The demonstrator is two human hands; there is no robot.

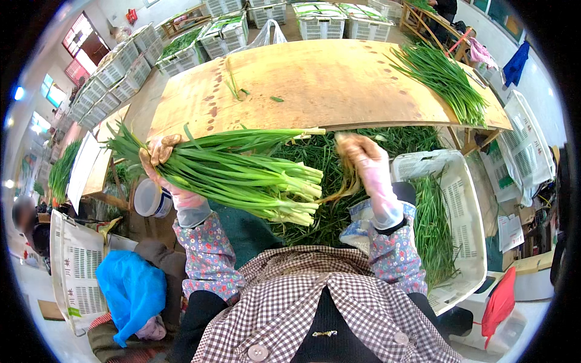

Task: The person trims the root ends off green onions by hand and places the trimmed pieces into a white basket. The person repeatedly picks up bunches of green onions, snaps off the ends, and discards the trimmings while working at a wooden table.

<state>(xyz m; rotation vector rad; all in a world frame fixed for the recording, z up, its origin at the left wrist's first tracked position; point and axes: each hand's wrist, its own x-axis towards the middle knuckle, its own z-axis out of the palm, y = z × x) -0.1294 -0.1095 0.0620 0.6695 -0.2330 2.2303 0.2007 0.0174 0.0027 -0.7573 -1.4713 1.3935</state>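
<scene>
My left hand (160, 152), in a thin soiled glove, grips a bunch of long green leafy stalks (240, 170) near the leaf tips. The bunch lies sideways in front of me, its pale cut ends pointing right. My right hand (361, 152), gloved too, is just right of those ends, fingers closed on some withered yellow-brown leaves (347, 186) that hang down towards the bunch's lower stalks. Another green bunch (447, 84) rests at the right end of the wooden table (317, 86), beyond both hands.
Dark green leaves (336, 218) are heaped below my hands. A white plastic crate (467, 227) holding greens stands at right. Near my left arm are a white bucket (152, 198) and a blue plastic bag (131, 286). Stacked crates (320, 27) stand behind the table; a person (442, 13) is at back right.
</scene>
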